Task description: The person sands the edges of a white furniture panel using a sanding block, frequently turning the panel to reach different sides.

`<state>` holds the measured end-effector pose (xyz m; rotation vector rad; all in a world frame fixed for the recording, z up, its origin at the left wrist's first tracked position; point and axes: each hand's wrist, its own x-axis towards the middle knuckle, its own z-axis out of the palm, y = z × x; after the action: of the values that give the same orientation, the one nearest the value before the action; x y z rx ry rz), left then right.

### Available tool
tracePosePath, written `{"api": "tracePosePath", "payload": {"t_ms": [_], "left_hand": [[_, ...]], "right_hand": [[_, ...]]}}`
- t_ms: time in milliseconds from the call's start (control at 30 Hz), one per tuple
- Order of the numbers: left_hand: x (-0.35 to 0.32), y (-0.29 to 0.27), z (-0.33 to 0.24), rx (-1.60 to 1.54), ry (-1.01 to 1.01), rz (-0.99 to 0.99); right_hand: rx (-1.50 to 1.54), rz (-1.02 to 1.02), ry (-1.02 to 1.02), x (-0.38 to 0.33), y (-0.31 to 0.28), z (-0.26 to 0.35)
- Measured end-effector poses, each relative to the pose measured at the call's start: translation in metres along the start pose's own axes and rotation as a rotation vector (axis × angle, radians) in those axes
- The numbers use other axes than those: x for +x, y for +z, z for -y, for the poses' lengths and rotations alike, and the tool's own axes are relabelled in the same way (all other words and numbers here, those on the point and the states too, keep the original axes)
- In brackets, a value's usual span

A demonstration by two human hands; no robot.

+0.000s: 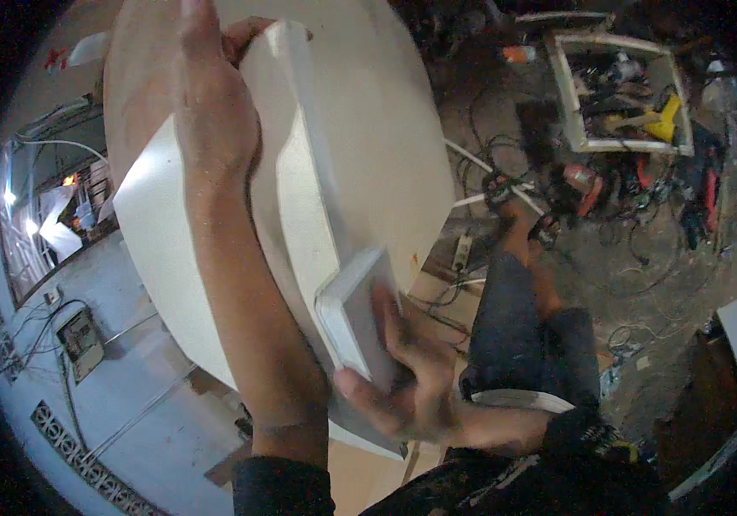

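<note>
A large white shaped piece [307, 189] with stepped, curved edges stands in front of me, slanting from upper left to lower middle. At its far end is my left hand [218, 86], its fingers curled over the edge and its thumb stretched upward. Along the near end, my right hand [416, 370] grips a pale rectangular block [356, 301], thumb below and fingers on the side. The block lies against the white piece's edge; whether the two are joined, I cannot tell. My right hand is slightly blurred.
Behind the piece is a broad beige board [377, 112]. On the floor at right lie cables, a red power tool [583, 185] and a light-framed box [635, 146] of tools with a yellow one [665, 119]. My legs and feet show at right. A blue wall [153, 387] rises at left.
</note>
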<state>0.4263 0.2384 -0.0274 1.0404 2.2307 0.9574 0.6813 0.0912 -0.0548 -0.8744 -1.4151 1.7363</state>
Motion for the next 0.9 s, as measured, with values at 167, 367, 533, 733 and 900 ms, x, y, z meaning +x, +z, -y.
{"api": "tracePosePath", "payload": {"t_ms": [167,367,533,733,900], "left_hand": [[-0.015,0.012,0.005,-0.105,0.111,-0.05],[-0.011,0.019,-0.016,-0.014,0.156,-0.164],[-0.014,0.008,-0.002,0.272,0.158,-0.185],[-0.007,0.02,-0.008,0.451,0.299,-0.273],[-0.006,0.019,-0.014,0.389,0.325,-0.307]], "right_hand": [[0.175,-0.133,0.065,0.154,0.014,-0.002],[0.346,-0.187,0.025,0.235,-0.03,0.002],[0.143,0.036,0.229,0.057,-0.044,-0.018],[0.057,-0.035,0.104,0.056,-0.003,-0.008],[0.229,-0.034,0.043,0.224,0.004,0.028]]}}
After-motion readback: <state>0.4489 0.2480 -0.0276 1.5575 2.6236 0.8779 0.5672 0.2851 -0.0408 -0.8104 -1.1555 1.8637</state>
